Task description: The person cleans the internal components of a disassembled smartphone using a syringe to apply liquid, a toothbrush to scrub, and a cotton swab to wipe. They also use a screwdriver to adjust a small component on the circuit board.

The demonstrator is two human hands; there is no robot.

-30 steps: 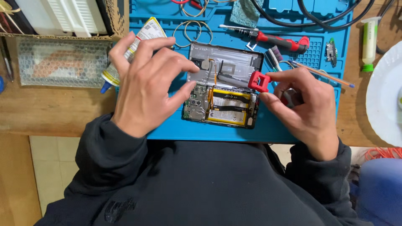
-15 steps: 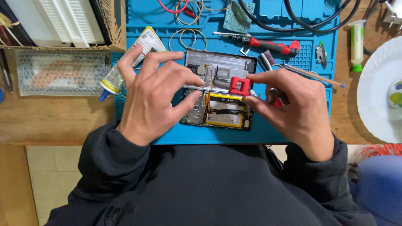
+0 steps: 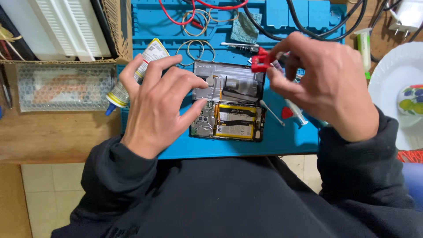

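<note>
An opened phone (image 3: 229,108) lies on the blue repair mat (image 3: 282,141), its battery and circuit board showing. My left hand (image 3: 156,103) rests on the phone's left side, fingertips pressing its upper left part. My right hand (image 3: 321,83) is lifted above the mat to the right of the phone and pinches a small red clip (image 3: 260,63) between thumb and fingers, just above the phone's top right corner.
A glue tube (image 3: 136,72) lies under my left hand. Rubber bands (image 3: 196,48), a screwdriver (image 3: 240,45), red and black cables and a blue sponge sit at the mat's back. A cardboard box (image 3: 61,83) stands left, a white plate (image 3: 396,83) right.
My right hand has lifted the red clip off the phone's middle and moved it up and to the right. The left hand stays on the phone.
</note>
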